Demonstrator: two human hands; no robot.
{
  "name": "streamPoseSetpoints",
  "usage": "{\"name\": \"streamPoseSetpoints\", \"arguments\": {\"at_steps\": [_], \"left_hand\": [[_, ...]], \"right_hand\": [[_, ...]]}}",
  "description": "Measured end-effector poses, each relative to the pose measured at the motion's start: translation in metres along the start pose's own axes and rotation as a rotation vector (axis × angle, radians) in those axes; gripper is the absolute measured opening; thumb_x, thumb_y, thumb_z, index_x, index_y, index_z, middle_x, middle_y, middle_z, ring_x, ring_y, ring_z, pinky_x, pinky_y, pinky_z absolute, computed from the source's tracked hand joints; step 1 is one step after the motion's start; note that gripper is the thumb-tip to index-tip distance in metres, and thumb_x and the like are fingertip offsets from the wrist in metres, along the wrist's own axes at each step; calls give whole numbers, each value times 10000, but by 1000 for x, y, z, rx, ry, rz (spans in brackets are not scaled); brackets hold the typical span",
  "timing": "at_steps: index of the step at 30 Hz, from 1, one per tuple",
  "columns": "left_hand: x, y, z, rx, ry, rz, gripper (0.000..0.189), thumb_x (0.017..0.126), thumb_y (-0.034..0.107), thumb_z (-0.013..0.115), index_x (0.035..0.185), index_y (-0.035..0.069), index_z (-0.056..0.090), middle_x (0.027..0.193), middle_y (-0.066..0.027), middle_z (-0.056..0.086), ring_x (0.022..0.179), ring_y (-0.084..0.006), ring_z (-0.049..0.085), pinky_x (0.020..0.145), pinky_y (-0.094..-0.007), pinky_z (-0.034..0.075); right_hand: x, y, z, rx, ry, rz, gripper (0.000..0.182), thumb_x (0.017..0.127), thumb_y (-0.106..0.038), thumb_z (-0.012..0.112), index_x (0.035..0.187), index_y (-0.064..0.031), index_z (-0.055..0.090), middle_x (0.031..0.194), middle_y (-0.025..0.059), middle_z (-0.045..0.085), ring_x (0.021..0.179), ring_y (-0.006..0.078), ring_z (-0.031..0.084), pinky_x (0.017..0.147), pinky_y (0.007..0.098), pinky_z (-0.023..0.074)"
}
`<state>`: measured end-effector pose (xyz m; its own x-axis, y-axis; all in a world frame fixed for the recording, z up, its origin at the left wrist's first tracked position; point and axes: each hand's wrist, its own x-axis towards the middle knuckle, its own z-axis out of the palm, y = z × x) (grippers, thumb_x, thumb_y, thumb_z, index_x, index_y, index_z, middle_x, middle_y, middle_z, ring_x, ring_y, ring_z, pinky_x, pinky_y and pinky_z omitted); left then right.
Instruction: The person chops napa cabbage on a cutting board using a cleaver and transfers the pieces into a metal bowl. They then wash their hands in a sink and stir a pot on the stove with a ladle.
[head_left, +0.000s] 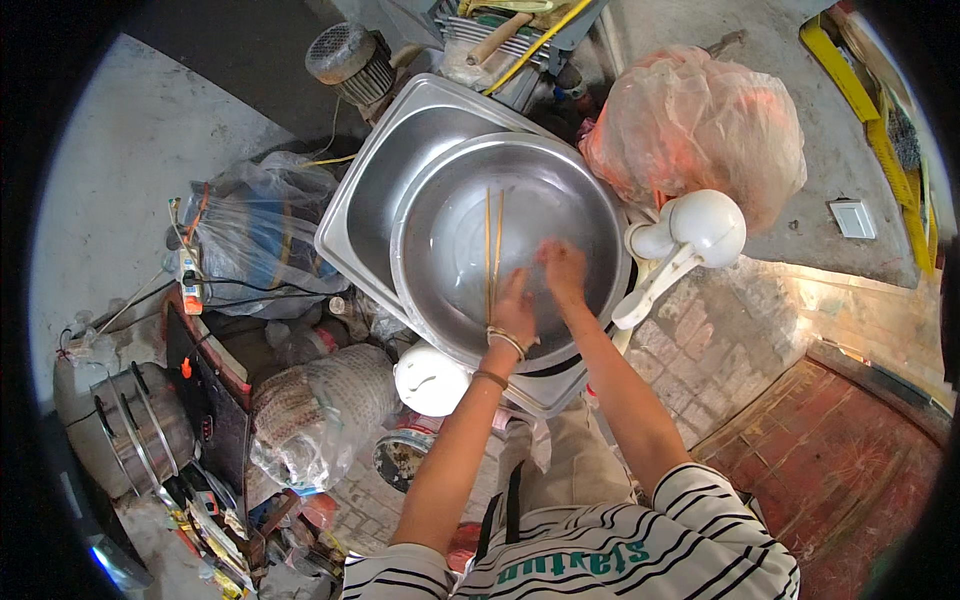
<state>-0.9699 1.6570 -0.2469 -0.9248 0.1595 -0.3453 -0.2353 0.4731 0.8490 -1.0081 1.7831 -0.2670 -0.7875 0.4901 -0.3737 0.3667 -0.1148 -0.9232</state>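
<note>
A large round stainless steel basin (442, 315) rests at a slant on a rectangular metal sink (367, 202). It seems to hold some clear water, going by the reflections. Two thin wooden chopsticks (495, 232) lie side by side in it. My left hand (514, 306), with bangles on the wrist, is low in the basin just right of the chopsticks' near ends. Whether its fingers touch them is hard to make out. To its right, my right hand (562, 271) has bent, motion-blurred fingers, and anything within them is hidden.
White plastic ladle-like vessels (697, 232) sit at the basin's right rim, below a bulging plastic bag (697, 135). A white round container (433, 379) stands at the near left. An electric motor (351, 64) is behind the sink. Wrapped bundles (322, 412) and a power strip (189, 277) with cables occupy the left.
</note>
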Motion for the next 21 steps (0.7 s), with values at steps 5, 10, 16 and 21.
{"name": "streamPoseSetpoints", "arguments": {"at_steps": [5,10,16,21], "left_hand": [[19,24,15,-1294,-86,-478,329,929,254,486,1156,17,502,1036,-94,581,935,-202,568,836,-317,471],[33,26,-14,-1182,-128,-281,348,932,308,462,1076,-4,514,999,-137,593,946,-271,577,840,-383,478],[20,97,-45,-1103,-229,-337,328,938,339,453,904,18,511,889,-130,604,841,-259,612,761,-380,507],[-7,127,-78,-1012,-198,-276,368,939,266,472,1141,-40,504,1043,-171,605,939,-245,616,834,-351,511]], "right_hand": [[6,33,-2,765,-76,445,207,895,-123,488,1009,28,571,943,106,603,891,204,587,794,324,478],[-62,-52,2,728,-456,440,315,898,-32,455,1209,-1,498,1198,120,487,1131,199,460,958,304,378],[-81,-106,-22,-274,-636,-461,475,875,-10,443,1343,-20,364,1357,135,404,1272,263,367,1069,369,272],[-81,-137,-41,-911,-645,-930,599,700,36,529,1287,-23,424,1347,104,408,1307,296,302,1058,533,231]]}}
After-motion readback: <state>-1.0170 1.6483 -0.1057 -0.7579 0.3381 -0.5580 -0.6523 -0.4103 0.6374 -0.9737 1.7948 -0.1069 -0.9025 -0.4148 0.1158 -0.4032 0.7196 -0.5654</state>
